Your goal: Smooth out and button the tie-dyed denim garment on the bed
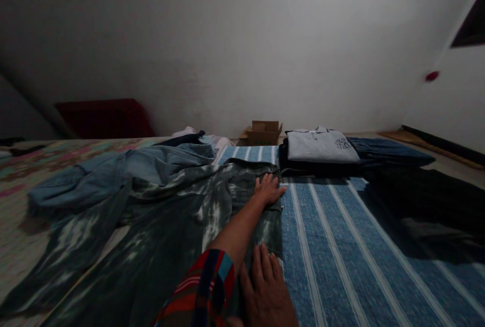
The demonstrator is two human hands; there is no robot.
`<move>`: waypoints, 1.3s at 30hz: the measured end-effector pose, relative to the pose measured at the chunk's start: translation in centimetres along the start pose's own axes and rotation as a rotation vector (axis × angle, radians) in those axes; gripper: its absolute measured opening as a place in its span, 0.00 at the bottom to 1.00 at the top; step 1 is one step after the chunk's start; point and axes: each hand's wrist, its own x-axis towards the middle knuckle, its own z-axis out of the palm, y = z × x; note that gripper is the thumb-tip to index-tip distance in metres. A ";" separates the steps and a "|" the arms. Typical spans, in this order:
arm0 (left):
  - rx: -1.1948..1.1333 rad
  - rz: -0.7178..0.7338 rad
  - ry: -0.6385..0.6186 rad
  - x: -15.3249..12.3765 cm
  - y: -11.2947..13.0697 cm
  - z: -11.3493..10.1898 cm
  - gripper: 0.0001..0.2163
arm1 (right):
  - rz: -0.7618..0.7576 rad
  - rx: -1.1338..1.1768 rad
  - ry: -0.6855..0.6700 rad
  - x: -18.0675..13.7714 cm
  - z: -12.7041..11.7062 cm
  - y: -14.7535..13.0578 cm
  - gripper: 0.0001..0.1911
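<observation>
A dark grey bleached pair of jeans (159,236) lies spread on a blue striped sheet (341,246). My left hand (268,189), on an arm in a red and blue striped sleeve, reaches forward and lies flat with fingers apart on the far corner of the jeans' right edge. Closer to me, my right hand (265,286) rests palm down, fingers stretched out, on the near part of the same edge. Neither hand holds anything.
A light blue denim garment (125,170) lies crumpled behind the jeans. A stack of folded clothes topped by a grey polo shirt (320,146) sits at the back right, with dark garments (424,195) beside it. A small cardboard box (263,132) stands by the wall.
</observation>
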 end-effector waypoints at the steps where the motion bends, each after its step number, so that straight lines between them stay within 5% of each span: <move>1: 0.003 0.001 0.011 -0.2 0.1 0.0 0.32 | -0.002 0.001 0.002 0.0 0.0 0.0 0.42; 18: 0.028 -0.184 0.268 -1.7 1.1 -0.1 0.26 | 0.018 0.015 -0.042 -0.6 -0.9 -0.3 0.43; 26: 0.000 -0.137 0.183 -2.2 1.0 -1.2 0.23 | 0.014 0.002 -0.036 -0.8 -1.1 -0.2 0.42; 34: -0.059 0.006 0.136 -7.0 -0.3 -3.2 0.19 | 0.010 -0.061 -0.023 -0.7 0.1 0.3 0.44; 39: -0.190 0.037 0.067 -13.3 0.0 -1.8 0.21 | -0.009 -0.076 0.009 -0.8 0.4 0.5 0.44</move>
